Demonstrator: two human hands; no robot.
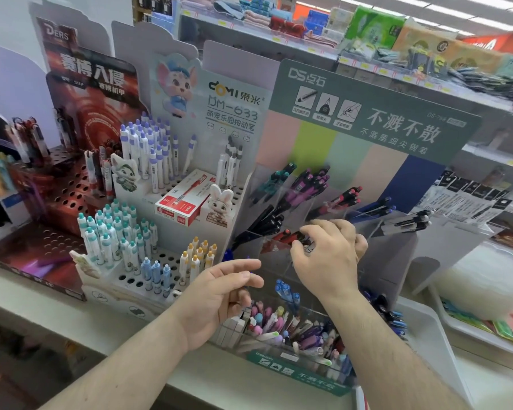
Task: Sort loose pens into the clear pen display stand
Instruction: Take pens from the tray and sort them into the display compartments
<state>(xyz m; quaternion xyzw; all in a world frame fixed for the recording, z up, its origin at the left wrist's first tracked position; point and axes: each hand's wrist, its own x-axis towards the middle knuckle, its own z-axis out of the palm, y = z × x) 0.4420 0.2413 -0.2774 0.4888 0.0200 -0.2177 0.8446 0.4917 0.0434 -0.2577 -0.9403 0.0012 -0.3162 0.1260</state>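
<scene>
We see the clear pen display stand (282, 196) on the counter (190, 377), its tiered compartments holding pens by colour. Our right hand (326, 255) reaches into a middle compartment, its fingers (301, 247) curled around a dark pen (304, 241) with red near its end; most of that pen is hidden by the hand. Our left hand (222, 291) hovers just in front of the stand, fingers loosely spread and holding nothing. The loose pens (290, 327) lie jumbled in the front tray below, partly blurred behind its clear wall
</scene>
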